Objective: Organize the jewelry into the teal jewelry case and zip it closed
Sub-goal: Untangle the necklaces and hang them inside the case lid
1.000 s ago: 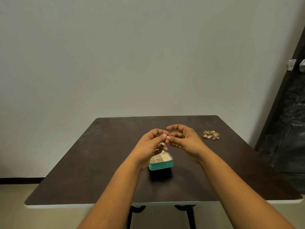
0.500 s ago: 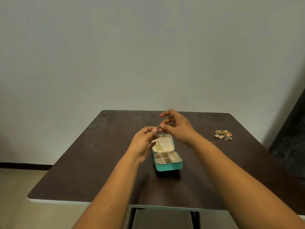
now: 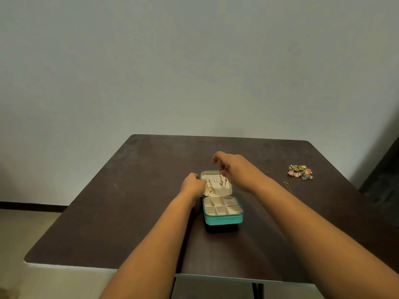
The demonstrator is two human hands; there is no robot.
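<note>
Pinching necklace [image 3: 222,181] in R grip [image 3: 234,169], over case lid [image 3: 217,186].

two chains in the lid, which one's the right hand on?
The thin pendant chain on the lid's right side: the right hand pinches its top end. The chunkier gold link chain hangs at the lid's left, next to the left hand.

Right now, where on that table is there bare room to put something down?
The table is bare to the left of the teal jewelry case and along the far edge by the wall. It is crowded at the case lid, where both hands work, and near the jewelry pile on the right.
</note>
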